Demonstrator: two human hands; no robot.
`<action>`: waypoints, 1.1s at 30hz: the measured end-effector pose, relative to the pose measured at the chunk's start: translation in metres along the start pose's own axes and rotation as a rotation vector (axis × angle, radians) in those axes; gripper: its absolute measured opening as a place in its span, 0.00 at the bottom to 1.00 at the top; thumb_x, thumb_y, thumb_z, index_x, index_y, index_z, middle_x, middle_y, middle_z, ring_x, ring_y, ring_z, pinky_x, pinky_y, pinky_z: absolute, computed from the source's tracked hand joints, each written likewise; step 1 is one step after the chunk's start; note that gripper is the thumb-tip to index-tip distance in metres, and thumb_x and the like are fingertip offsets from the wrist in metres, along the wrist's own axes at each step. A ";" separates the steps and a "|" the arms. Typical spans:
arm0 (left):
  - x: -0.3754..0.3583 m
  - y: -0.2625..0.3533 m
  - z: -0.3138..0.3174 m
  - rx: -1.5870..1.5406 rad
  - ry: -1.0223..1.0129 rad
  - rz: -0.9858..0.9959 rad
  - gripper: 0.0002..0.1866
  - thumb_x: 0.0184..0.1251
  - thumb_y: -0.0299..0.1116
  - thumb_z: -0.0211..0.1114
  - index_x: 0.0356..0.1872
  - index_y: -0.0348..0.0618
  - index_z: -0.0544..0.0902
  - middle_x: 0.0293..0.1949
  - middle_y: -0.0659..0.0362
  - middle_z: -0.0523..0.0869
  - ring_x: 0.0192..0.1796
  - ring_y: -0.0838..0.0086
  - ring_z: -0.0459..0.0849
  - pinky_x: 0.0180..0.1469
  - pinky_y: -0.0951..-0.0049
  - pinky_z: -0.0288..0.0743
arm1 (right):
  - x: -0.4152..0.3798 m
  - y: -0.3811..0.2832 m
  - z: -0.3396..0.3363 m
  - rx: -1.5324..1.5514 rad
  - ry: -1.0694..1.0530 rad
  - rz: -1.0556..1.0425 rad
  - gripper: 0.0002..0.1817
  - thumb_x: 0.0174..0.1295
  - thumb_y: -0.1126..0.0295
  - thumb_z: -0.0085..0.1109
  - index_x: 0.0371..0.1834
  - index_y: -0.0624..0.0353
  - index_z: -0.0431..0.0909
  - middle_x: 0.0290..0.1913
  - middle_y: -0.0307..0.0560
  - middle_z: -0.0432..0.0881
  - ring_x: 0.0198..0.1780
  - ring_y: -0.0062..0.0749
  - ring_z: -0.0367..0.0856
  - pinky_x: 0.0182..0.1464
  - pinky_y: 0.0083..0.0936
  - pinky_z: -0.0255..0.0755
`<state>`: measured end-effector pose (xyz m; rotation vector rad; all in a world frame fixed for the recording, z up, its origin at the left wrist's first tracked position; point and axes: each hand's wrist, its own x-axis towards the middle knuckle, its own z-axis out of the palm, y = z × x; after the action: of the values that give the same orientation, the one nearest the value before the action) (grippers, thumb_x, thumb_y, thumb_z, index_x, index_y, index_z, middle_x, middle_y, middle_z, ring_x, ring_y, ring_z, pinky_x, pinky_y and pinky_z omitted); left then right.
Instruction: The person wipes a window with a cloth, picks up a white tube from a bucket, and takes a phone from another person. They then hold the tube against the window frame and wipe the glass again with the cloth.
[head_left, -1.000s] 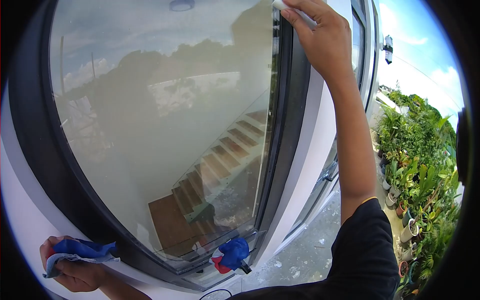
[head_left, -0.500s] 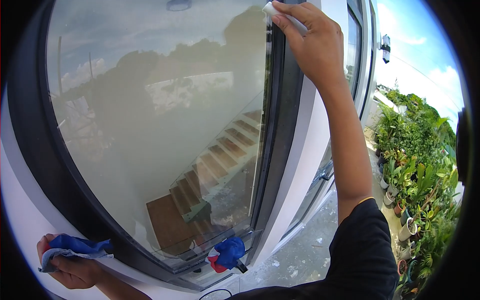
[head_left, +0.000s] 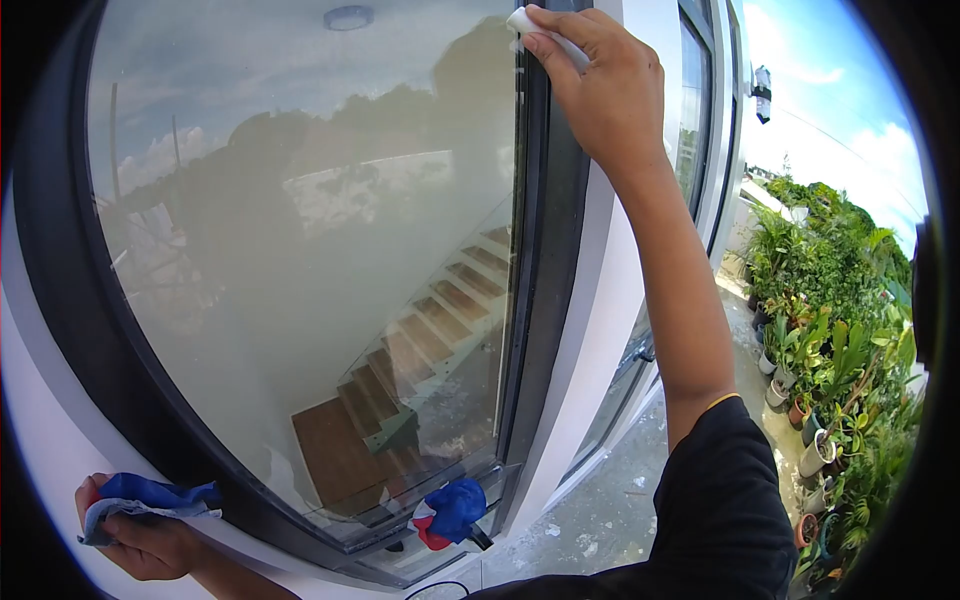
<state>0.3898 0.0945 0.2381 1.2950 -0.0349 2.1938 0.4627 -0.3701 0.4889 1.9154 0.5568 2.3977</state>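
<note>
At the top, my right hand [head_left: 605, 75] is raised and closed on a small white piece [head_left: 522, 20], held against the upper right edge of a large window pane [head_left: 330, 230] beside its dark frame [head_left: 550, 170]. My left hand [head_left: 145, 545] is low at the left, with its fingers wrapped round a folded blue cloth [head_left: 160, 495] near the bottom of the frame. Stairs and a cloudy sky show in the glass.
A blue, red and white cloth [head_left: 452, 510] lies bunched at the window's lower right corner. Potted plants [head_left: 820, 455] line the right side beyond a grey concrete floor [head_left: 600, 515]. More window frames [head_left: 700, 120] stand beyond the white wall edge.
My right hand and the white piece have shifted slightly left in the view, as has the window's right edge. My left hand keeps its hold on the blue cloth.
</note>
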 end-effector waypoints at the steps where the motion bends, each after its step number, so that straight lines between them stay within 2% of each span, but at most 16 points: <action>1: -0.001 0.000 -0.002 0.012 -0.006 0.001 0.21 0.87 0.35 0.47 0.58 0.25 0.80 0.53 0.44 0.86 0.54 0.58 0.87 0.60 0.62 0.83 | -0.006 -0.007 -0.003 0.008 -0.014 0.017 0.12 0.67 0.60 0.68 0.47 0.51 0.92 0.32 0.41 0.84 0.34 0.43 0.85 0.40 0.36 0.78; 5: 0.001 -0.001 0.001 0.039 0.002 0.026 0.21 0.87 0.36 0.47 0.57 0.25 0.81 0.53 0.43 0.86 0.54 0.57 0.87 0.61 0.61 0.83 | 0.006 -0.001 0.004 0.053 0.051 0.011 0.12 0.66 0.61 0.69 0.48 0.52 0.92 0.31 0.43 0.84 0.33 0.44 0.84 0.39 0.35 0.77; 8: 0.002 -0.008 -0.003 0.009 0.009 -0.007 0.20 0.87 0.37 0.49 0.58 0.28 0.82 0.55 0.45 0.87 0.56 0.57 0.87 0.63 0.60 0.82 | -0.004 -0.008 -0.004 0.086 0.001 0.028 0.12 0.66 0.61 0.69 0.48 0.53 0.91 0.31 0.43 0.84 0.32 0.45 0.84 0.39 0.36 0.77; 14: 0.003 -0.009 -0.002 -0.013 -0.030 0.017 0.20 0.87 0.36 0.50 0.58 0.27 0.82 0.55 0.45 0.86 0.56 0.59 0.86 0.62 0.63 0.81 | 0.003 -0.006 0.000 0.125 -0.011 0.105 0.12 0.66 0.60 0.69 0.47 0.54 0.91 0.36 0.43 0.88 0.36 0.47 0.86 0.43 0.40 0.78; 15: 0.003 -0.007 -0.001 -0.006 -0.029 0.023 0.20 0.87 0.36 0.50 0.58 0.27 0.82 0.55 0.46 0.86 0.56 0.59 0.86 0.62 0.63 0.81 | -0.002 -0.005 -0.001 0.147 -0.023 0.093 0.15 0.66 0.60 0.68 0.50 0.54 0.90 0.37 0.45 0.88 0.37 0.49 0.87 0.45 0.40 0.79; 16: 0.004 0.001 0.003 0.029 -0.025 0.055 0.19 0.86 0.38 0.50 0.56 0.29 0.82 0.51 0.47 0.87 0.50 0.62 0.86 0.56 0.65 0.82 | -0.007 -0.006 -0.002 0.170 -0.033 0.077 0.17 0.66 0.60 0.67 0.54 0.54 0.89 0.37 0.47 0.89 0.38 0.50 0.87 0.46 0.41 0.79; 17: 0.005 0.000 0.003 0.000 -0.033 0.046 0.19 0.86 0.37 0.50 0.55 0.29 0.82 0.51 0.47 0.87 0.50 0.62 0.86 0.55 0.65 0.82 | -0.011 -0.008 -0.004 0.194 -0.039 0.062 0.19 0.65 0.60 0.67 0.57 0.54 0.87 0.38 0.49 0.89 0.39 0.52 0.87 0.47 0.41 0.80; 20: 0.002 0.000 0.005 -0.027 -0.052 0.049 0.19 0.87 0.36 0.48 0.54 0.28 0.80 0.52 0.48 0.85 0.50 0.63 0.85 0.54 0.66 0.81 | -0.024 -0.031 -0.037 0.293 -0.489 0.321 0.34 0.63 0.59 0.60 0.75 0.55 0.74 0.38 0.58 0.88 0.42 0.57 0.88 0.52 0.45 0.80; 23: 0.004 -0.003 0.003 -0.040 -0.089 0.087 0.19 0.87 0.36 0.47 0.52 0.28 0.80 0.51 0.48 0.85 0.49 0.64 0.84 0.54 0.66 0.80 | -0.007 -0.033 -0.039 0.190 -0.817 0.368 0.46 0.59 0.57 0.55 0.84 0.56 0.57 0.38 0.64 0.87 0.43 0.59 0.88 0.54 0.47 0.80; 24: 0.002 -0.004 0.003 -0.052 -0.087 0.078 0.19 0.87 0.36 0.47 0.52 0.28 0.80 0.51 0.48 0.85 0.49 0.64 0.84 0.53 0.66 0.80 | -0.003 -0.032 -0.035 0.134 -0.816 0.339 0.48 0.60 0.57 0.53 0.86 0.56 0.52 0.38 0.64 0.87 0.43 0.60 0.88 0.53 0.49 0.81; 27: 0.001 -0.003 0.005 -0.064 -0.067 0.058 0.19 0.87 0.36 0.47 0.52 0.28 0.80 0.51 0.48 0.85 0.49 0.64 0.83 0.53 0.66 0.79 | 0.005 -0.024 -0.020 0.143 -0.728 0.322 0.47 0.61 0.56 0.52 0.86 0.55 0.53 0.36 0.62 0.87 0.42 0.59 0.88 0.52 0.48 0.82; 30: 0.004 0.000 0.008 -0.042 -0.040 0.054 0.19 0.87 0.36 0.47 0.52 0.28 0.80 0.51 0.48 0.85 0.49 0.64 0.84 0.53 0.66 0.79 | -0.002 -0.040 -0.039 0.073 -0.919 0.318 0.46 0.62 0.55 0.51 0.86 0.54 0.52 0.37 0.62 0.87 0.42 0.58 0.87 0.53 0.47 0.82; 33: 0.005 0.003 0.009 -0.012 -0.038 0.056 0.19 0.87 0.36 0.47 0.53 0.29 0.80 0.51 0.48 0.85 0.49 0.64 0.84 0.52 0.66 0.79 | -0.016 -0.033 -0.047 0.084 -0.895 0.270 0.45 0.63 0.56 0.50 0.86 0.56 0.52 0.38 0.60 0.88 0.42 0.55 0.88 0.51 0.46 0.83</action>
<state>0.3934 0.0916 0.2478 1.3442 -0.1005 2.2123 0.4157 -0.3549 0.4554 2.9067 0.3399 1.3357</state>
